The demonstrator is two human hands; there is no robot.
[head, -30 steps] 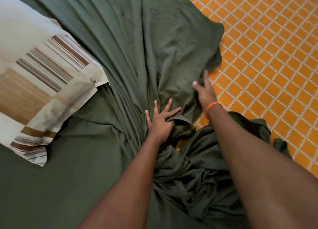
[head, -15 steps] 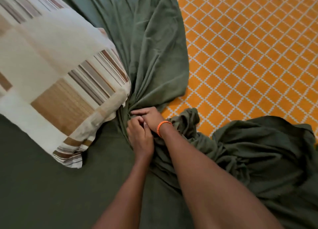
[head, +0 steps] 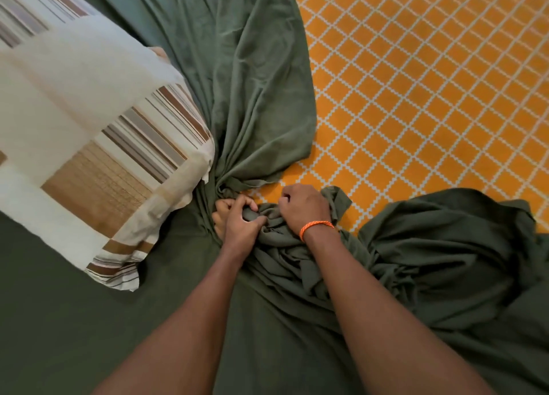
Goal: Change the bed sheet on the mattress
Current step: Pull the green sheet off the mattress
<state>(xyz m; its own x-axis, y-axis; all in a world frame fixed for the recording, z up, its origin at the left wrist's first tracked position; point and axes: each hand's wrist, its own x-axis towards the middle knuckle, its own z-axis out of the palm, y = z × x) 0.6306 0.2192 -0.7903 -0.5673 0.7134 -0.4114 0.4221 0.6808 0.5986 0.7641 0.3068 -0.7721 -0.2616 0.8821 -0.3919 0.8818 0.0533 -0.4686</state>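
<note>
One green sheet (head: 261, 103), bunched mid-frame: my left hand (head: 237, 225) and right hand (head: 303, 207) both fisted on it. One pillow (head: 89, 145), upper left.

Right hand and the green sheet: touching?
Touching. The head view shows the right hand closed in a fist around a bunched fold of the green sheet, fabric spilling out past the knuckles.

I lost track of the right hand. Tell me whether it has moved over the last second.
Yes. The right hand left the orange mattress edge, came in beside the left hand near the pillow, then closed on the sheet.
</note>
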